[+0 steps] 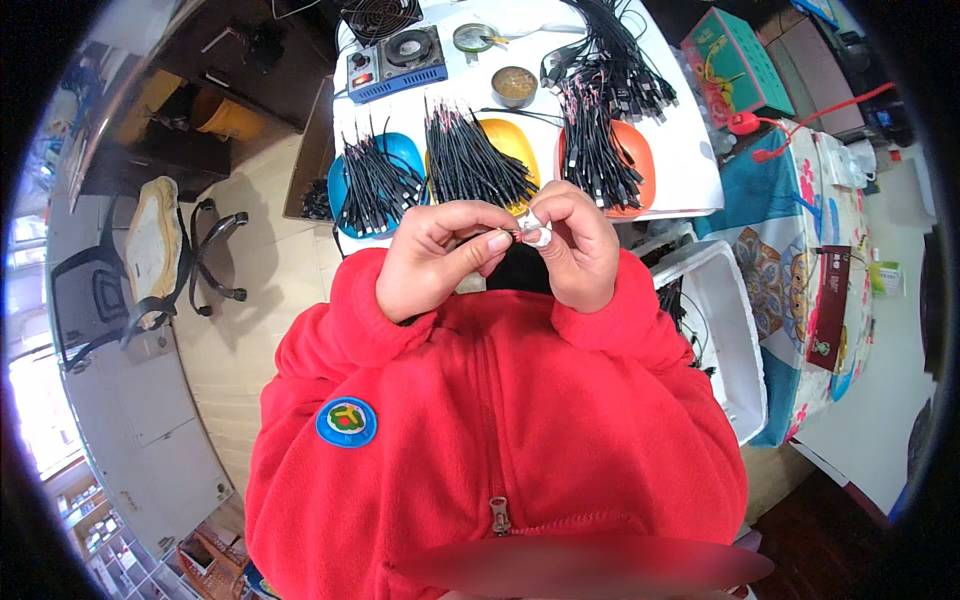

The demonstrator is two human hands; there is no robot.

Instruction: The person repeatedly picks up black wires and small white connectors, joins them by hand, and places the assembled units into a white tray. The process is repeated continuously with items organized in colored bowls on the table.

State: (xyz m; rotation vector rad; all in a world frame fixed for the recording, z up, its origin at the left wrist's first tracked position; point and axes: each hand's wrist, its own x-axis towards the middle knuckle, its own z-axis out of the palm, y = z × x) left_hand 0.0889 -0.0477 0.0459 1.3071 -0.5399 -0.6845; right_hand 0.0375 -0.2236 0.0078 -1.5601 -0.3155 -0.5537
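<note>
**Fine cable work held close over the bench edge**

The white table carries a blue tray, a yellow tray and an orange tray, each heaped with short black cables. Nearer, the left hand and right hand meet fingertip to fingertip, both pinched on one thin black cable; the right also grips something small and white. Risk, in my judgement: the piece is tiny and held by fingertips only, so a slipped pinch could drop it into the red fleece below.
</note>
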